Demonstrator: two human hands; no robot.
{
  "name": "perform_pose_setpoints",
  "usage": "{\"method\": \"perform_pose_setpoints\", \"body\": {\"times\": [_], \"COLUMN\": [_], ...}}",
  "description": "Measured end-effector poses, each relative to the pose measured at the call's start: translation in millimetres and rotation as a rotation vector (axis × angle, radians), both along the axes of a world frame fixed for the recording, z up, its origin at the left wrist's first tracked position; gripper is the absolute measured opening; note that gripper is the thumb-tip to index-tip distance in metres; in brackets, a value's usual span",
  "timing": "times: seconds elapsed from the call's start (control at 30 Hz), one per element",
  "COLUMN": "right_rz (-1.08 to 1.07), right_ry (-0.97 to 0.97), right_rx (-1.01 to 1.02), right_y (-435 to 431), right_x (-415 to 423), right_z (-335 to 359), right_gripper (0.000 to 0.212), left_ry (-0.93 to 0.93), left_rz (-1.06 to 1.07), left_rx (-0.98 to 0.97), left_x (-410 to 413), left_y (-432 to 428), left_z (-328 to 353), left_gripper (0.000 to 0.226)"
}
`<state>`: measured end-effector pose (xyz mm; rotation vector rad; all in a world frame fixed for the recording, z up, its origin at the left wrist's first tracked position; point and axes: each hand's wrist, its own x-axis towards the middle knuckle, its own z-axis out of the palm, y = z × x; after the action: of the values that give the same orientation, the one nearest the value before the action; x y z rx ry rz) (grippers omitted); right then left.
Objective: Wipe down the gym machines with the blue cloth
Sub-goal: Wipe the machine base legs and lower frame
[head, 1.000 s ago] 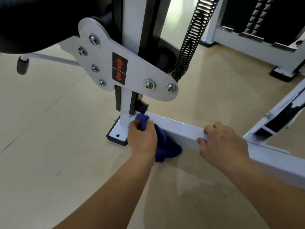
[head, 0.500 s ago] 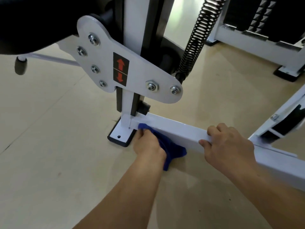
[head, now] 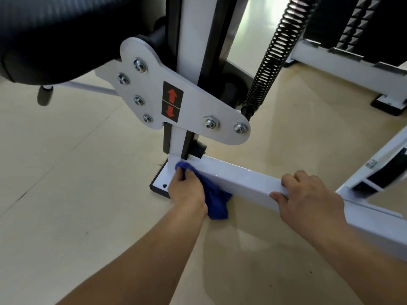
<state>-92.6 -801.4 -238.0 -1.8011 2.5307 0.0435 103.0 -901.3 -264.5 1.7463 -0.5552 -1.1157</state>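
First: Since half a second ago the blue cloth (head: 217, 201) is sliding back toward 10 o'clock along the white beam (head: 242, 179). Its bunched tip is now pressing into the corner where the beam is meeting the upright post (head: 176, 148).

Second: Who is holding it?

First: The left hand (head: 187, 192) is. Its fingers (head: 190, 176) are clenching round the cloth, and the loose tail is hanging out at 4 o'clock toward the floor (head: 66, 194).

Second: And the right hand (head: 308, 194)?

First: It is sitting at 3 o'clock from the left, well apart, its fingers curling over the beam's top edge and the thumb pressing the near face. I am reading that grasp as bracing.

Second: What is the next stroke turning on?

First: The beam's long axis, which is running from 10 o'clock at the post to 4 o'clock. The cloth is sitting at the 10 o'clock end, so the stretch left to wipe is probably lying toward 4 o'clock, between the hands. The left hand is nearer.

Second: Around it?

First: The foot plate (head: 158, 183) is lying just at 9 o'clock, the bracket (head: 198, 115) is hanging at 12, and the coil spring (head: 277, 51) is rising at 1.
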Motion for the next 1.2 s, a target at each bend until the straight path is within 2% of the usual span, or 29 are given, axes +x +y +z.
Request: {"method": "perform_pose_setpoints", "body": {"times": [0.13,0.2,0.3,0.43,0.5,0.63,0.83,0.97,1.1,1.2], "right_rz": [-0.001,-0.001,0.002,0.012,0.009,-0.011,-0.011,-0.004,-0.010,-0.033], "right_ry": [-0.023,-0.033,-0.029,-0.036,-0.053,-0.077,-0.085,-0.065,-0.065,-0.114], "right_rx": [-0.009,-0.007,0.023,0.017,0.022,0.037,0.054,0.040,0.042,0.050], "right_y": [-0.3,0.1,0.9,0.9,-0.3,-0.2,-0.3,-0.1,-1.9,-4.0], "right_x": [-1.4,-1.4,-1.5,-2.0,-2.0,-2.8,-4.0,-4.3,-5.4,-7.1], "right_z": [-0.7,0.4,0.4,2.2,3.4,2.7,3.2,3.0,2.1,3.6], "right_gripper": [0.032,0.032,0.032,0.032,0.033,0.032,0.031,0.032,0.033,0.034], "left_ry": [0.022,0.011,-0.088,-0.067,-0.066,-0.005,-0.023,-0.046,-0.110,-0.039], "left_rz": [-0.315,-0.415,-0.374,-0.224,-0.218,-0.291,-0.224,-0.216,-0.400,-0.474], "left_rx": [0.072,0.074,0.099,0.049,0.038,0.026,-0.056,-0.079,-0.060,-0.026], "left_x": [-36.4,-36.5,-24.1,-22.3,-33.9,-67.0,-41.6,-37.7,-78.3,-86.3], "left_y": [48.1,51.2,25.6,23.5,33.1,60.7,53.3,48.8,81.3,85.3], "left_z": [-14.5,-15.8,-13.5,-21.3,-25.9,-25.9,-24.0,-21.5,-19.8,-15.1], "left_gripper": [0.030,0.023,0.031,0.034,0.037,0.022,0.042,0.018,0.021,0.011]}}
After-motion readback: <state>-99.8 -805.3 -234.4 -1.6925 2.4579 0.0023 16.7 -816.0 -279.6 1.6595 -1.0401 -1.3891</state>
